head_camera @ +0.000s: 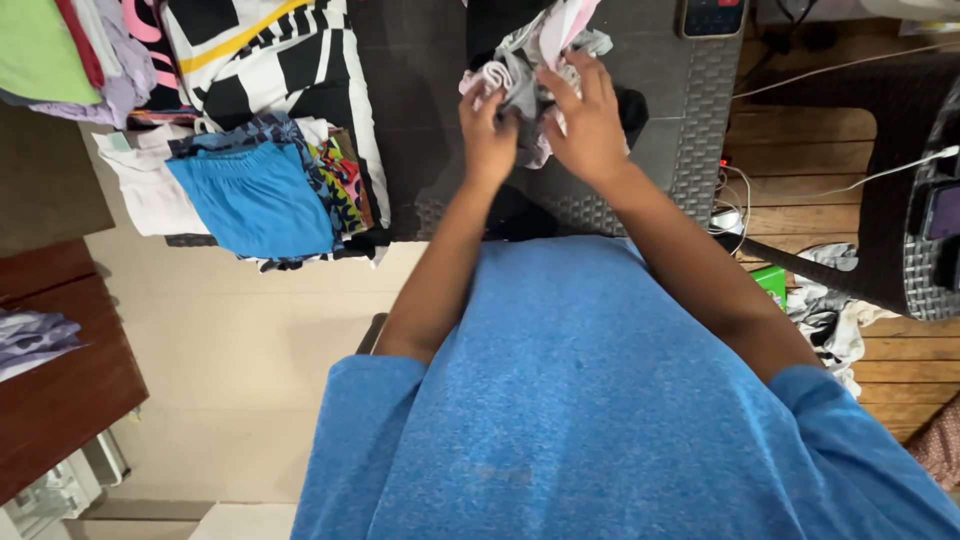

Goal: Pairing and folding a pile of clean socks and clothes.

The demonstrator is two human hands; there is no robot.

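Fingers (492, 82) of the left hand (487, 135) are curled shut on a bunched garment (527, 75); those of the right hand (590, 120) are closed over its other side. Garment: crumpled, grey and white with a pink patch, soft folds, held just above the dark woven table (690, 130). Folded clothes are stacked at the table's left: a blue piece (250, 200) on top, white cloth (145, 185) beside it, a black-and-white patterned one (270, 60) behind.
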